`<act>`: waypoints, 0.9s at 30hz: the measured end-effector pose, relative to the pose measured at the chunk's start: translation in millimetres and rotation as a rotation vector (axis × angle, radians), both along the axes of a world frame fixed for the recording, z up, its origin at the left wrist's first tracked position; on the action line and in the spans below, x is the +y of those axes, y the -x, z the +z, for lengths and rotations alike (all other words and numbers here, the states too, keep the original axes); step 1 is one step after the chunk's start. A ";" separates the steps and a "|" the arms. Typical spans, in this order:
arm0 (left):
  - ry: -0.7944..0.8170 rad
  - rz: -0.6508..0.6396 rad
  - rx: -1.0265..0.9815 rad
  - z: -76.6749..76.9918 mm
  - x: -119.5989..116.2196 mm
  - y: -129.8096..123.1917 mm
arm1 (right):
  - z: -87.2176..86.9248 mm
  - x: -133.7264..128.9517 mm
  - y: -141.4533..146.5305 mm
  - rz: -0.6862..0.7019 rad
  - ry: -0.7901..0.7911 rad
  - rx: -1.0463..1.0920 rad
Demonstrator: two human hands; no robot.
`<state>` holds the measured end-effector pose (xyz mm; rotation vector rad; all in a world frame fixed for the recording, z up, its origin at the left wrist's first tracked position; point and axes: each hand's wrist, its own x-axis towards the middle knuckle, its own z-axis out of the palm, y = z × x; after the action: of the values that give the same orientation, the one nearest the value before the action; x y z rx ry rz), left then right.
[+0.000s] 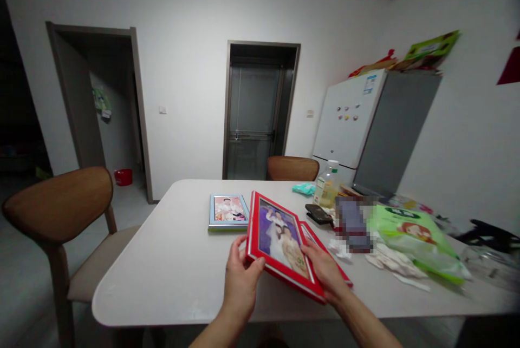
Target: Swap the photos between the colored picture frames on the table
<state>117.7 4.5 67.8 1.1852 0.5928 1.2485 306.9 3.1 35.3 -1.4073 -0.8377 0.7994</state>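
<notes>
A red picture frame [280, 237] with a photo of people against a purple background is held tilted above the near side of the table. My left hand [242, 272] grips its lower left corner, thumb on the front edge. My right hand [323, 269] is closed round its right edge. Partly hidden behind it, a second red frame [344, 272] lies on the table. Further left, a light blue picture frame [228, 212] with a pinkish photo rests on the tabletop, its right side overlapped by the red frame in my hands.
On the white table [162, 277] stand a bottle of yellowish liquid [326, 185], a dark phone-like object [319, 214], a green plastic package [418, 240] and white cloth [394, 261]. A wooden chair [60, 207] is at the left; another chair [293, 168] stands beyond the far edge.
</notes>
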 end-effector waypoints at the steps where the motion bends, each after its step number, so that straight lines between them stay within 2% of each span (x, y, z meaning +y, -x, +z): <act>1: -0.001 -0.042 0.049 -5.2 3.7 -9.7 | 3.4 2.3 -22.9 -0.009 0.057 -0.047; 4: -0.021 -0.089 0.161 -23.5 10.5 -41.5 | 9.8 10.3 -75.3 -0.014 0.183 -0.245; 7: -0.055 -0.097 0.273 -38.6 13.4 -65.2 | 7.4 18.6 -103.3 -0.032 0.225 -0.344; 11: -0.104 -0.082 0.459 -48.7 15.1 -72.5 | -4.1 25.1 -117.1 -0.069 0.257 -0.517; 15: -0.133 -0.066 0.608 -53.6 17.0 -58.5 | -6.6 26.8 -115.1 -0.136 0.304 -0.721; 17: -0.116 -0.040 0.662 -56.8 20.6 -45.4 | -3.0 32.4 -103.2 -0.151 0.294 -0.826; 19: -0.095 -0.004 0.692 -60.8 27.1 -28.8 | 0.7 45.0 -79.4 -0.115 0.242 -0.929; 24: -0.031 0.099 0.666 -67.4 47.4 16.2 | -0.5 100.8 19.0 0.189 0.065 -1.136; 27: 0.038 0.152 0.606 -67.3 55.9 36.1 | -3.6 132.6 69.9 0.278 0.007 -1.219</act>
<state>81.5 60.3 0.5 1.5146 1.1641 0.9849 237.0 135.7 31.7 -1.7692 -1.9744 0.0372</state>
